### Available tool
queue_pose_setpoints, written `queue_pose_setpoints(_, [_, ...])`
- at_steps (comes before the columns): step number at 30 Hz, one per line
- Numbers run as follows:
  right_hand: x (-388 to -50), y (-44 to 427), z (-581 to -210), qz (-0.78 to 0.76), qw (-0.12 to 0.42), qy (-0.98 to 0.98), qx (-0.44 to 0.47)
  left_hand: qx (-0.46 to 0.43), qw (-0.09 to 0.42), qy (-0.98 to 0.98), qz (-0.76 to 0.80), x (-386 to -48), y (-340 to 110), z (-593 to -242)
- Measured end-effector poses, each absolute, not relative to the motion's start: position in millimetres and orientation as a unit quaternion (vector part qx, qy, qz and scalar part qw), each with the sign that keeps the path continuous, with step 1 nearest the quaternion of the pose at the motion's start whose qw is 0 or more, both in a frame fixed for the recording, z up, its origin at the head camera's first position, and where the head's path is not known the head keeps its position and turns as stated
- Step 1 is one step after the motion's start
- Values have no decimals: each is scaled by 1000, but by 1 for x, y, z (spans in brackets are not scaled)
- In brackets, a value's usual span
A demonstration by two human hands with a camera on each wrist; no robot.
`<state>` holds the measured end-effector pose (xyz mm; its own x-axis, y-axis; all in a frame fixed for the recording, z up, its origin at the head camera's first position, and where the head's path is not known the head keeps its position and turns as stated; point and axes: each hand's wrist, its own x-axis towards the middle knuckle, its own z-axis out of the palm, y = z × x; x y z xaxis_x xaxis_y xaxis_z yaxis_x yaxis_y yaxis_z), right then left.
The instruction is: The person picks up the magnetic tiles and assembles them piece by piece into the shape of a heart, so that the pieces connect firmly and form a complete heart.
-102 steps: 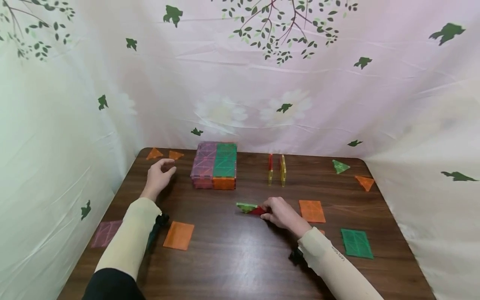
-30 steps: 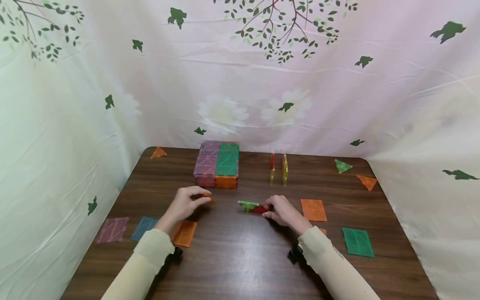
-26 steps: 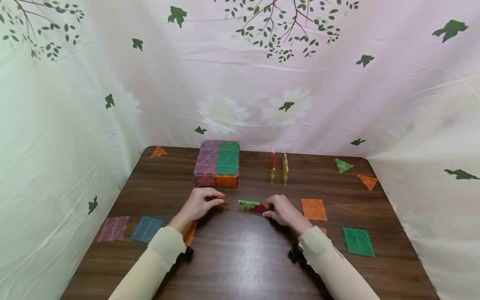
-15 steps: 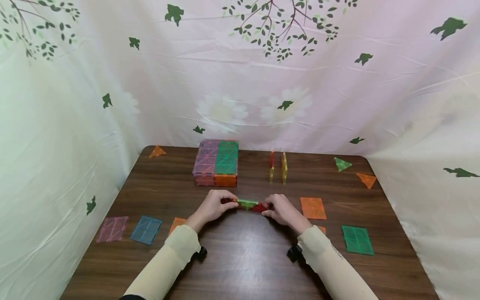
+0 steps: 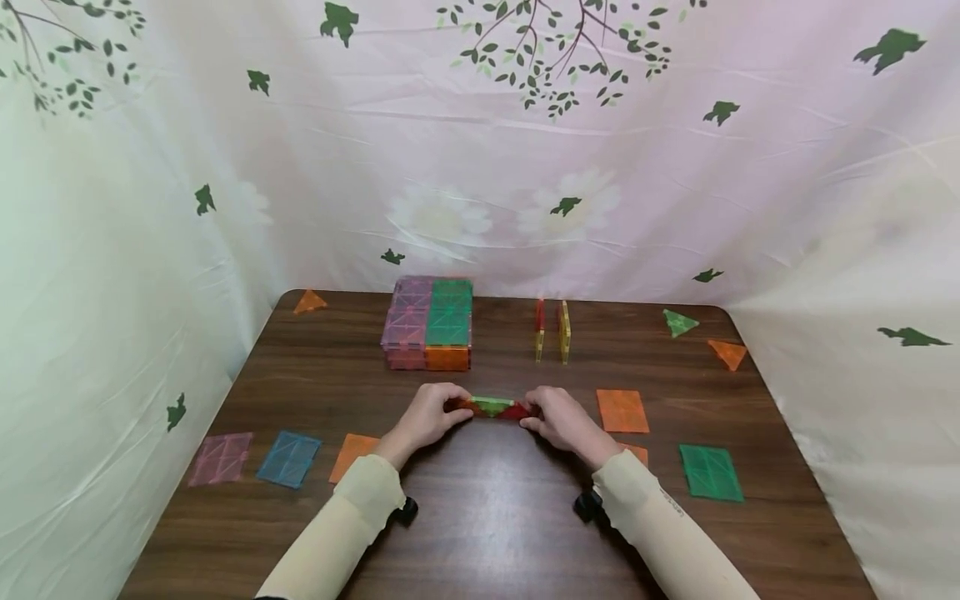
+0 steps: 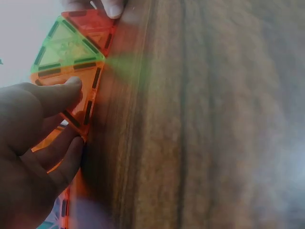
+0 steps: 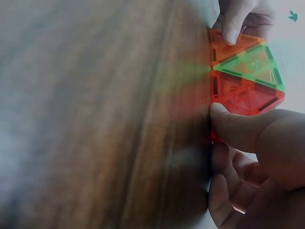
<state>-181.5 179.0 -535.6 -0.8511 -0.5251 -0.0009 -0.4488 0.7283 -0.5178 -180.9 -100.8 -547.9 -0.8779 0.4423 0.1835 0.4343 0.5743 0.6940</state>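
Three translucent magnetic triangle tiles stand upright in a row on the table, edge against edge. My left hand (image 5: 431, 415) pinches the orange triangle tile (image 6: 88, 86) at the row's left end, thumb on its near face. The green triangle tile (image 6: 61, 47) sits point down in the middle, its top edge level. At the right end my right hand (image 5: 561, 421) pinches the red triangle tile (image 7: 248, 95). Both wrist views show the green tile's sides meeting the orange and red ones. Part of the orange and red tiles is hidden behind my fingers.
Behind the hands stand a box of purple, green and orange tiles (image 5: 427, 321) and two upright red-and-yellow panels (image 5: 565, 332). Flat squares lie both sides: purple (image 5: 221, 458), blue (image 5: 289, 458), orange (image 5: 622, 411), green (image 5: 711, 472). Loose triangles, including a green one (image 5: 679, 322), lie near the back corners.
My left hand has picked up an orange triangle tile from the back left and brought it rightward against the green tile. My right hand has stayed on the red tile.
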Motion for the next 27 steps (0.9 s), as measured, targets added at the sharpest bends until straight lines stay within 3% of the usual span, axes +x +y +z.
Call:
queue_pose_setpoints(9, [-165,177,-529,-165,19,930,-326,232,37,886,400,-177,-107,-551])
queue_pose_setpoints(16, [-155,200,-517,-231,-54,909,-343,225,65,889,393,-175,-108,-549])
queue_pose_setpoints(24, [-175,253,-486,-303,-246,885,-253,252,83,900,347,-174,-106,-547])
queue_pose_setpoints(27, [-193,270,-481,-278,-285,898,-187,252,86,903,336,-174,-104,-547])
